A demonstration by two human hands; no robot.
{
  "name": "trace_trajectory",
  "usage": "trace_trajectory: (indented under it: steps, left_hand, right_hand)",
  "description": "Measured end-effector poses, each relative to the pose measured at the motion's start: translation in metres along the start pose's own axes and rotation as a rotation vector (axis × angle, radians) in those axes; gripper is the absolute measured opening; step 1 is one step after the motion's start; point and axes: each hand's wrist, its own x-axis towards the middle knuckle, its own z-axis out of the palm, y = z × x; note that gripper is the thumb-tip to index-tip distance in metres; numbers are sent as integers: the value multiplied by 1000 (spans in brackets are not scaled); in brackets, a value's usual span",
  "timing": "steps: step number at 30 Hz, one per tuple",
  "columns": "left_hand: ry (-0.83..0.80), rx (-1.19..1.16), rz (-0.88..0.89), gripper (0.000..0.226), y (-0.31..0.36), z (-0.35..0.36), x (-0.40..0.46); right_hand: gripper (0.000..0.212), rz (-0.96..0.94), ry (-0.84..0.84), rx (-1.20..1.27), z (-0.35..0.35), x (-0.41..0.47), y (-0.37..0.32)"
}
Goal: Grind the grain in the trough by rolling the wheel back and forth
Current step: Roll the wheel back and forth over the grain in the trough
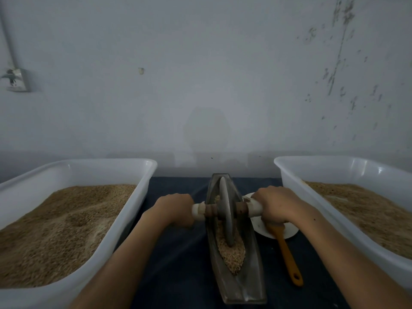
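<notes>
Both hands, left grip (176, 207) and right grip (273, 205), curl tightly around the axle ends of the wheel (226, 211), which stands upright mid-trough (256, 259), grain (230, 253) piled toward the surface's near edge, along the trough's length.

Two bare forearms seen, entering from lower edge of frame, one at lower left, one at lower right. No sleeve, watch, ring or glove seen on visible parts. Left hand (176, 208) bare, back of hand turned to camera. Right hand (275, 205) bare, knuckles seen from above. Few small dark moles noted on right forearm, right of centre. Nails not visible. Dim light, slight blur.
</notes>
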Motion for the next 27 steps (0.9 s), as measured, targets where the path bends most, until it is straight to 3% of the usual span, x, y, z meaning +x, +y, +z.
trace_trajectory:
  steps: [4, 7, 11, 17, 20, 23, 27]
  left_hand:
    - [240, 48, 17, 15, 0, 6, 1]
    - [323, 51, 48, 11, 0, 8, 0]
    - [258, 59, 46, 13, 0, 6, 0]
    - [-1, -2, 41, 21, -1, 0, -1]
    - [-20, -5, 46, 20, -2, -1, 1]
    - [75, 16, 46, 18, -2, 2, 3]
    - [334, 71, 49, 10, -3, 11, 4]
  right_hand:
    - [15, -1, 253, 4, 12, 1, -1]
    - [21, -3, 321, 31, 16, 0, -1]
    - [14, -6, 241, 0, 12, 0, 0]
    - [21, -7, -34, 2, -2, -1, 1]
    - [22, -6, -53, 14, -2, -1, 1]
    - [15, -5, 30, 23, 4, 1, 3]
    - [15, 17, 270, 19, 17, 6, 0]
